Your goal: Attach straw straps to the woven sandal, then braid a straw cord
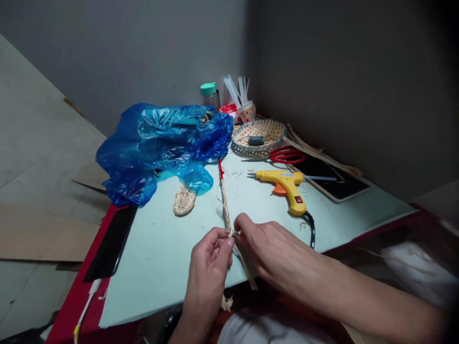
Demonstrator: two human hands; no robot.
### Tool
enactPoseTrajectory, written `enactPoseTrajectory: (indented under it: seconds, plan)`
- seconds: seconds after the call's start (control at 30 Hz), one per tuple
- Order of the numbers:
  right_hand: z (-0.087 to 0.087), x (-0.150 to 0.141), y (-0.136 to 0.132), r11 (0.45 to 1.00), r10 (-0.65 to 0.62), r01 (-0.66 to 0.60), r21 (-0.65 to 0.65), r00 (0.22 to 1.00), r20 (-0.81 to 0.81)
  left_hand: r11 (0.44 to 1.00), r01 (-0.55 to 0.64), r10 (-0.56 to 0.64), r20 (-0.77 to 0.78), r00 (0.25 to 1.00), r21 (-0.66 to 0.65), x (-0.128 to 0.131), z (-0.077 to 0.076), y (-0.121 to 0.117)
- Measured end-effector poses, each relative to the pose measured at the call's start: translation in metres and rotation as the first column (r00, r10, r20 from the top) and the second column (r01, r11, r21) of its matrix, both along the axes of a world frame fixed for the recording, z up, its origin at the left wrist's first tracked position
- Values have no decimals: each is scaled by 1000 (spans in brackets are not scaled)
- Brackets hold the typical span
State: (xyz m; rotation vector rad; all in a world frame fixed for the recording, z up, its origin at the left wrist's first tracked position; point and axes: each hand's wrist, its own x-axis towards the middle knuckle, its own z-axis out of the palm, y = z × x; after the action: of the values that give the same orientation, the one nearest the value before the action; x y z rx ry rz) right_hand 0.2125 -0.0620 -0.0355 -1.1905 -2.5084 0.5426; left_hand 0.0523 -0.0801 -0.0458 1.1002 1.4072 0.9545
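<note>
Blue plastic bag hid its contents; a woven piece showed only partly beneath it. Pale green table lay open at its near-left edge. Left hand and right hand each pinched the braided straw cord (pale, red-tipped, possibly three-strand), which ran away up the table's middle. Yellow glue gun lay well right.
</note>
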Motion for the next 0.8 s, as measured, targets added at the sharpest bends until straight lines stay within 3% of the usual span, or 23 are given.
enactPoseTrajectory:
  seconds: [0.1, 0.23, 0.43, 0.57, 0.67, 0.73, 0.8]
  plan:
    - [-3, 0, 2, 987, -1, -15, 163, 995, 103, 1000, 0, 2, -104, 995, 26, 2, 4, 1]
    - [0, -2, -2, 941, -86, 39, 337, 988, 124, 996, -39, 48, -127, 991, 79, 9, 8, 2]
    - [0, -14, -19, 918, -159, 98, 385, 979, 129, 991, -130, 134, -114, 984, 43, 16, 8, -1]
    - [-3, -24, -26, 885, -156, 127, 448, 987, 27, 991, -127, 126, 12, 992, 41, 13, 8, -5]
    - [-5, -27, -31, 834, -148, 154, 530, 988, -55, 993, -105, 117, 241, 964, -62, 10, 8, -8]
    - [-4, -24, -33, 843, -111, 142, 519, 990, -90, 987, -99, 141, 369, 919, -130, 8, 9, -9]
    - [1, -16, -31, 890, -71, 122, 440, 989, -131, 983, -86, 148, 426, 893, -161, 6, 10, -8]
